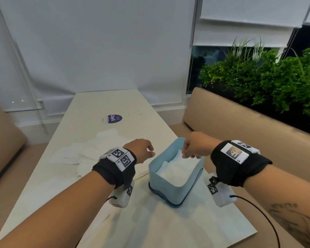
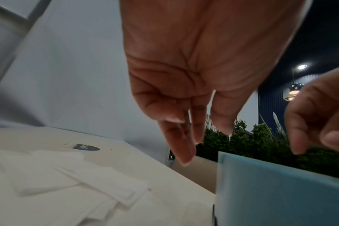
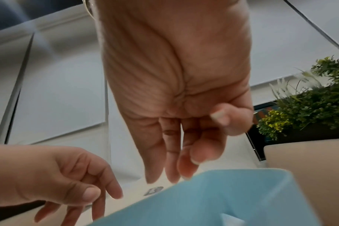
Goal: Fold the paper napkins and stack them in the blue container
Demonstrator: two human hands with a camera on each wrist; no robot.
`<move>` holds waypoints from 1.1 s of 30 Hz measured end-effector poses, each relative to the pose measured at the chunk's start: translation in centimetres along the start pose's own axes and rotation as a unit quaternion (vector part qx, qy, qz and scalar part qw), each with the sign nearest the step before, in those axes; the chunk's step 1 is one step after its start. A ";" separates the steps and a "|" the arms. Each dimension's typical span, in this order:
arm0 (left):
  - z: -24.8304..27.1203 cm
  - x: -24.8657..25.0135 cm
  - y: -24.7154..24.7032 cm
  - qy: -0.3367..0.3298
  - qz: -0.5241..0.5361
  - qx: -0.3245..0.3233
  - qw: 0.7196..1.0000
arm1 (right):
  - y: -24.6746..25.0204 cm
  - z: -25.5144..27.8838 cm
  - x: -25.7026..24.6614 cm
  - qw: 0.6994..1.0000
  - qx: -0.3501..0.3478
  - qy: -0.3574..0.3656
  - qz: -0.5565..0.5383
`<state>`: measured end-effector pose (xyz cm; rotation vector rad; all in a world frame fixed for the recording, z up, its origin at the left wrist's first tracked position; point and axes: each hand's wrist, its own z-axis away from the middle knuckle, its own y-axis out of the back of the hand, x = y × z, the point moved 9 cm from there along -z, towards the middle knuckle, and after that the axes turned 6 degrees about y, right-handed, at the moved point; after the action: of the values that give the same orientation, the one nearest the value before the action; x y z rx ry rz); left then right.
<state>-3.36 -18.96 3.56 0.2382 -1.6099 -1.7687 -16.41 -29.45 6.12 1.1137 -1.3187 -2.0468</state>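
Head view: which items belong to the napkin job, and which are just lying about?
Job:
- container
- stacked napkins inside it
- loose napkins left of it
- left hand and right hand, both empty

Lying about:
- sticker
- plants
- bench

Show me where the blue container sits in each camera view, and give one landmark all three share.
Head: the blue container stands at lower centre, with folded napkins inside.
Left wrist: it fills the lower right corner; only its outer wall shows.
Right wrist: it lies along the bottom edge, centre to right, showing rim and wall.
Shared landmark: the green plants, on the right in every view.
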 end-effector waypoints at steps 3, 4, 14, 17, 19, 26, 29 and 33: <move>1.3 -2.6 1.2 0.019 0.022 0.012 1.000 | -0.3 -0.3 -3.7 0.999 0.007 0.033 -0.031; 1.8 -3.8 1.6 0.028 0.027 0.016 0.999 | -0.7 -0.5 -5.0 0.998 0.005 0.042 -0.042; 8.5 -18.4 1.9 0.165 0.037 -0.009 0.986 | -8.9 -2.6 -18.4 0.983 -0.060 0.131 -0.110; 10.4 -21.5 1.1 0.204 0.046 -0.035 0.977 | -12.3 -3.1 -21.0 0.981 -0.098 0.146 -0.080; 11.2 -23.0 0.4 0.221 0.051 -0.047 0.973 | -14.7 -3.4 -22.5 0.979 -0.133 0.150 -0.024; 11.6 -25.1 -1.5 0.232 0.053 -0.078 0.968 | -19.7 -5.0 -22.8 0.976 -0.186 0.097 0.064; 11.1 -24.6 -2.5 0.211 0.048 -0.107 0.970 | -20.8 -5.4 -22.5 0.977 -0.196 0.072 0.036; 10.6 -23.8 -3.1 0.194 -0.005 -0.108 0.975 | -21.1 -5.5 -22.7 0.975 -0.212 0.070 0.018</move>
<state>6.59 3.80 -4.84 0.4574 -1.1341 -1.7596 1.93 -6.58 -5.34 1.0033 -0.7756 -2.0511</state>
